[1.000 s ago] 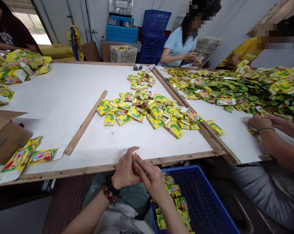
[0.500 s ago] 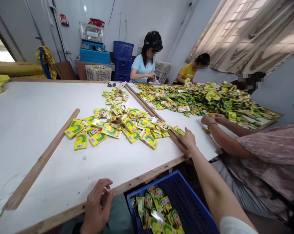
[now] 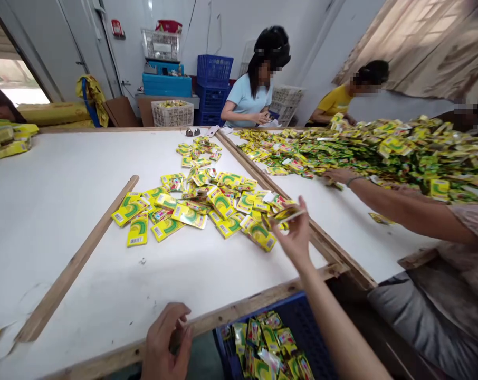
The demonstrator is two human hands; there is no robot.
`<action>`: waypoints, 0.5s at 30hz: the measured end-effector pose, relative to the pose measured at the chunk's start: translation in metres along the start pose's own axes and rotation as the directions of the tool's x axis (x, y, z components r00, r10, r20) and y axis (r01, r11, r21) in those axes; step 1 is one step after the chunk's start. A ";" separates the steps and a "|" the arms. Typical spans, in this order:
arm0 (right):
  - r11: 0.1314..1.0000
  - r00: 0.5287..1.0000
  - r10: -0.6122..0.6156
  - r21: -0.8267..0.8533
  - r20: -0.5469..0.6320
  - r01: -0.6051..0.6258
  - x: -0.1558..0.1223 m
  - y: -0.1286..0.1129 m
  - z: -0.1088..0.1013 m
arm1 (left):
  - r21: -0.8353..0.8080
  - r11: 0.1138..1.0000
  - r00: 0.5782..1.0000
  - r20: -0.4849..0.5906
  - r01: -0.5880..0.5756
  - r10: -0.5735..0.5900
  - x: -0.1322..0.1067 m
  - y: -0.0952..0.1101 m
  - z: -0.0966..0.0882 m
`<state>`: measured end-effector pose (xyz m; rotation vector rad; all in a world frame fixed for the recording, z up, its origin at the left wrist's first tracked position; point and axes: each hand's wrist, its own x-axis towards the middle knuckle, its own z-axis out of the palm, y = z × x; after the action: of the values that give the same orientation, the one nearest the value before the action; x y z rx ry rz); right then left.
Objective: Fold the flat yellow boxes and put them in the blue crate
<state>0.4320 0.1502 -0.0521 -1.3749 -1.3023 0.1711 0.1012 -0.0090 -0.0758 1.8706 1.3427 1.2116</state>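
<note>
My right hand (image 3: pixel 295 237) is lifted over the near right part of the white table (image 3: pixel 65 200). Its fingers pinch a flat yellow packet (image 3: pixel 289 215) seen edge-on. Just beyond it lies a loose pile of yellow and green packets (image 3: pixel 207 203) on the table. My left hand (image 3: pixel 165 340) rests at the table's wooden front edge with the fingers curled in; nothing shows in it. Below my right arm stands a blue crate (image 3: pixel 302 311) holding several of the same packets (image 3: pixel 266 343).
A wooden strip (image 3: pixel 80 258) lies slanted on the table. A neighbour's arm (image 3: pixel 401 208) reaches into a big heap of packets (image 3: pixel 381 148) on the adjoining table. Two more people (image 3: pixel 245 97) (image 3: pixel 336 100) work at the far end. Sunglasses (image 3: pixel 192 132) lie at the back.
My right hand has come back from the wooden divider and risen with a packet pinched in it. My left hand's fingers have curled in. The view has tilted slightly.
</note>
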 end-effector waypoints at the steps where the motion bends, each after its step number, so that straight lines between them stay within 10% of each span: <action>1: 0.998 0.997 -0.036 0.049 0.071 0.033 -0.029 -0.021 0.014 | 0.010 1.000 1.000 0.019 -0.014 0.014 0.000 -0.001 -0.003; 7: 0.910 0.873 -0.049 0.382 0.486 -0.162 -0.162 -0.139 0.056 | -0.008 0.994 0.994 0.025 -0.110 0.111 0.004 -0.004 -0.016; 11: 0.792 0.687 0.043 0.394 0.725 -0.466 -0.199 -0.164 0.065 | -0.061 0.985 0.964 0.204 -0.162 0.171 0.010 -0.001 -0.027; 15: 0.724 0.708 0.214 0.378 0.673 -0.578 -0.217 -0.169 0.074 | 0.013 0.997 0.982 0.176 -0.077 0.074 0.005 0.005 -0.022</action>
<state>0.2015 -0.0167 -0.0675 -1.0847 -1.2422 1.3118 0.0848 -0.0077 -0.0598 2.0074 1.2027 1.0453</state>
